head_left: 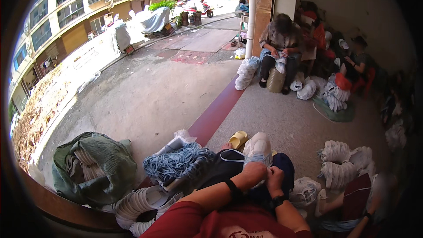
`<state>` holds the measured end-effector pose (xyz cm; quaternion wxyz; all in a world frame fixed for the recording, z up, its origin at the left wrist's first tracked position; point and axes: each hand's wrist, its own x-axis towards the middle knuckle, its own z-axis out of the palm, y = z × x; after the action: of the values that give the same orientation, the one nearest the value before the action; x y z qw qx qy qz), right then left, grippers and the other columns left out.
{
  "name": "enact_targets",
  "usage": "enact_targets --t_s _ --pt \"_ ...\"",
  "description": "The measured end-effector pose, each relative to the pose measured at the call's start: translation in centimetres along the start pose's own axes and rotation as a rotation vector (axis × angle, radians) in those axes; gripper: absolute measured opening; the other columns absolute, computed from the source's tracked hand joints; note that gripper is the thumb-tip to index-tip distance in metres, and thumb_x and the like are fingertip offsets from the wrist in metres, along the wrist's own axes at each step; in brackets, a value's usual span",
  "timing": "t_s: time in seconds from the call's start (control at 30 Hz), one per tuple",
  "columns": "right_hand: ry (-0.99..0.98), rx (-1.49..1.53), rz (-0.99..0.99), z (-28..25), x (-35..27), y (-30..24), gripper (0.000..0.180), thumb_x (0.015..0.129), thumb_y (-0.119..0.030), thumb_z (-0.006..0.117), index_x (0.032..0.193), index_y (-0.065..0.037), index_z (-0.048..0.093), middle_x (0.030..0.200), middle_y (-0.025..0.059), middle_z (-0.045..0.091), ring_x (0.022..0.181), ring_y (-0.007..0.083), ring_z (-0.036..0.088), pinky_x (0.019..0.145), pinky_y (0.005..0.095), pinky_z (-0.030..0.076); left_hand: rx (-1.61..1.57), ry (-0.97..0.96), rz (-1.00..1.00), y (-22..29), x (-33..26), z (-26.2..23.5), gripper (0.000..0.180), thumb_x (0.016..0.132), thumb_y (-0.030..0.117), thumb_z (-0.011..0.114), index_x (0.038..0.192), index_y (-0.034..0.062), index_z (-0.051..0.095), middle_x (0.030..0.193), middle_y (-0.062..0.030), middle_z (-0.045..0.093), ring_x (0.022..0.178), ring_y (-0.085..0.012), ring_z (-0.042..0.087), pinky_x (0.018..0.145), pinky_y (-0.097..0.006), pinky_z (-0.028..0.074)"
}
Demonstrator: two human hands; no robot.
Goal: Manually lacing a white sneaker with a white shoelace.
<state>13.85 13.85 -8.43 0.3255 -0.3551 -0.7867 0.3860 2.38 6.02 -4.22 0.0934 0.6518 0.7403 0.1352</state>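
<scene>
On my lap rests a white shoe (258,144), its toe pointing away from me. My left hand (254,173) is closed at the shoe's near end. Close beside it, my right hand (275,178) has its fingers pressed together. Whatever the fingertips pinch is too small and hidden to make out. A loop of pale lace (232,151) stands out from the shoe's left side over my dark trousers. To the left, a tray (171,184) is heaped with light blue laces (178,162).
Stacked white shoe pieces (142,202) lie near my left side, beside a green sack (94,167). More white bundles (337,163) sit at right, near another person's arm (374,207). Across the floor, a seated person (280,39) handles white pieces. Yellow slippers (238,139) show beyond my lap.
</scene>
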Motion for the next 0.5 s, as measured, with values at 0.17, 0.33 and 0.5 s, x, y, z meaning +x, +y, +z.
enact_targets --t_s 0.17,0.33,0.5 --pt "0.061 -0.275 -0.218 0.7 0.5 -1.2 0.009 0.070 -0.006 0.064 0.070 -0.003 0.056 0.070 0.0146 0.056 0.070 0.0338 0.057 0.063 0.0415 0.046 -0.331 0.002 -0.236 -7.2 -6.4 -2.2 0.015 0.071 0.015 0.062 0.078 0.0026 0.066 0.071 -0.0181 0.064 0.068 -0.0307 0.064 0.062 -0.040 0.050" --pt "-0.107 -0.227 -0.633 3.0 2.2 -3.8 0.006 0.072 -0.006 0.062 0.077 -0.005 0.062 0.078 0.0123 0.058 0.075 0.0311 0.056 0.071 0.0387 0.045 -1.501 0.132 -0.563 -11.4 -7.6 -2.5 0.014 0.082 0.017 0.067 0.074 0.0070 0.061 0.060 0.0042 0.053 0.050 -0.0021 0.044 0.043 -0.019 0.031" --pt "-0.270 -0.330 -0.565 3.1 1.8 -2.7 0.007 0.073 -0.007 0.062 0.080 -0.005 0.063 0.074 0.0118 0.055 0.071 0.0315 0.053 0.069 0.0405 0.043 -1.515 0.245 -0.471 -9.6 -5.1 -0.6 0.009 0.080 0.010 0.067 0.076 0.0044 0.061 0.062 0.0023 0.055 0.050 -0.0043 0.045 0.045 -0.019 0.034"
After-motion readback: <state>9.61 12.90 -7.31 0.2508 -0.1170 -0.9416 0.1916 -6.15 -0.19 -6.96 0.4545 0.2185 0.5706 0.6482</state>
